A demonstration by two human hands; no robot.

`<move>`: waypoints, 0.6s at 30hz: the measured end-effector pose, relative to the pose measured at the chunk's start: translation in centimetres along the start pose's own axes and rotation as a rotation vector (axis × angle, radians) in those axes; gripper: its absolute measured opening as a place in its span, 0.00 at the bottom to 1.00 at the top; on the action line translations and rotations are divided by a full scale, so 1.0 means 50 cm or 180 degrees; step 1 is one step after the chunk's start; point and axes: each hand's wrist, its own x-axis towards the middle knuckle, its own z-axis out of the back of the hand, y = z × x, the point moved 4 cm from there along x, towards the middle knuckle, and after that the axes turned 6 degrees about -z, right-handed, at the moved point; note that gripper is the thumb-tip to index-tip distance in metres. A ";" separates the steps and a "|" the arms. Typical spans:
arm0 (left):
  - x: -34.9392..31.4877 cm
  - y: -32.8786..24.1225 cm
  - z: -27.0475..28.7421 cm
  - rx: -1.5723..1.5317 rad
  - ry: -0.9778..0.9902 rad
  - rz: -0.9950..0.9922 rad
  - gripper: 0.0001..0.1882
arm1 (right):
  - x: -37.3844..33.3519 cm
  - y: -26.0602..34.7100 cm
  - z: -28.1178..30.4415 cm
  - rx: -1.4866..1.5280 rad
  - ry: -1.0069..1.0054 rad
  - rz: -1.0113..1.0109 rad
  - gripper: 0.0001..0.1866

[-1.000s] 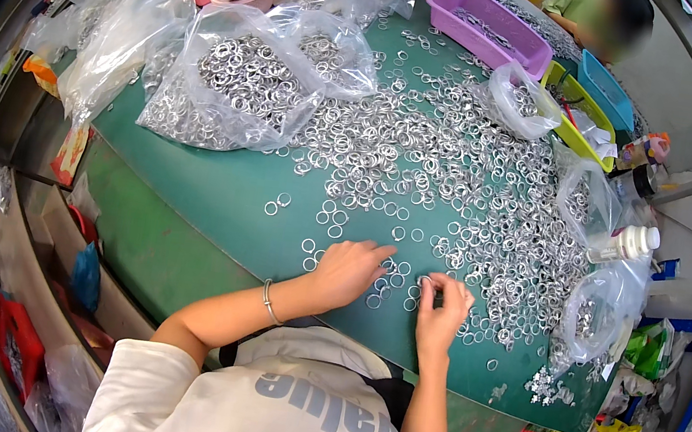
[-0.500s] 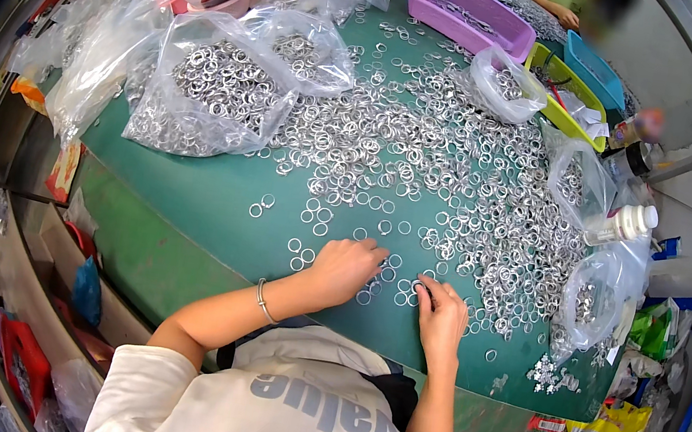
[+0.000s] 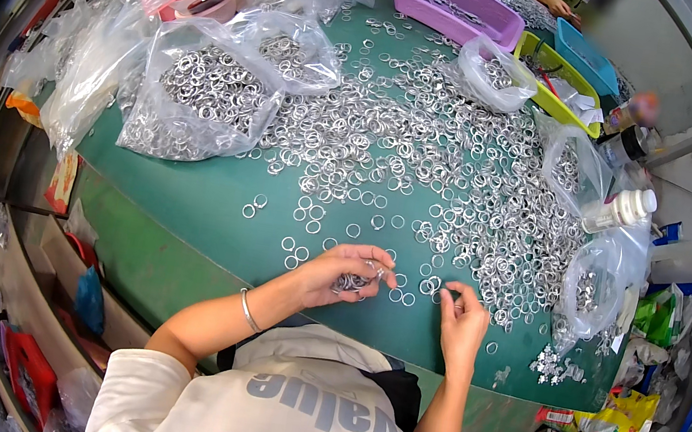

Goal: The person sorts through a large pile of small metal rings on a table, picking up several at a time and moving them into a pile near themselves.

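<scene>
Several silver metal rings (image 3: 351,282) lie bunched in my left hand (image 3: 333,275), its palm turned up and its fingers curled round them. A bracelet (image 3: 249,310) circles the left wrist. My right hand (image 3: 462,323) is just to the right, low over the table, with thumb and fingers drawn together. A loose ring (image 3: 436,297) shows right at its fingertips; whether they grip it I cannot tell. Between the hands, a few single rings (image 3: 402,297) lie flat on the green tabletop (image 3: 187,201). Beyond them spreads a large heap of the same rings (image 3: 429,139).
Clear bags of rings (image 3: 211,98) stand at the far left. A purple basket (image 3: 457,9), a lime basket (image 3: 562,87) and a blue basket (image 3: 586,60) line the back. On the right are a white bottle (image 3: 624,210) and open bags. A co-worker's hand (image 3: 559,8) shows at the top.
My left hand has lifted slightly and turned, so the rings in its palm now show. My right hand has shifted a little to the right. The whole view has moved slightly.
</scene>
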 end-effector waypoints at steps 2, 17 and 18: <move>-0.004 0.013 0.004 -0.0179 0.0053 0.0052 0.10 | -0.009 0.013 -0.012 -0.0303 0.0077 0.0214 0.13; -0.021 0.063 -0.027 0.1022 -0.0143 0.0073 0.16 | -0.049 0.048 -0.059 0.2606 0.0892 -0.0222 0.06; -0.022 0.062 -0.030 0.1045 -0.0140 0.0013 0.16 | -0.052 0.052 -0.062 0.2737 0.0917 -0.0249 0.07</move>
